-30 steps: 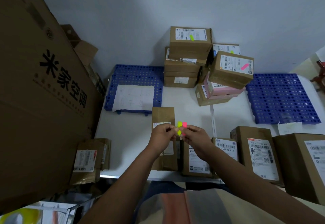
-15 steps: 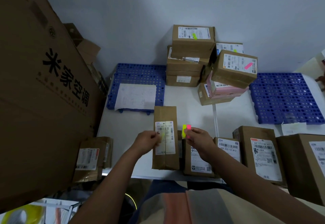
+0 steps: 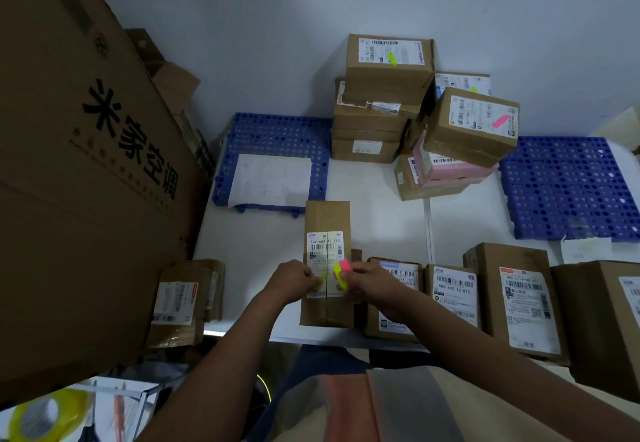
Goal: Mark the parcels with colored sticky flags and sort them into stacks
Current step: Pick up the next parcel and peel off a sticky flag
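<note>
Our left hand [image 3: 300,280] has its fingertips pinched on a yellow-green flag [image 3: 323,276], pressing it onto the label of the tall parcel [image 3: 327,261] at lower centre. Our right hand [image 3: 372,285] pinches the flag pad [image 3: 341,270], yellow & pink strips fanned up, just right of that label. We're at the marking step, flag apparently going on. Next, we reckon: smooth it flat, free a hand, lift the parcel to the yellow-flagged stack [image 3: 381,102] at upper centre, not the pink-flagged stack [image 3: 460,143] w/ its tilted top box. 5 or so unflagged parcels [image 3: 519,299] wait lower right.
</note>
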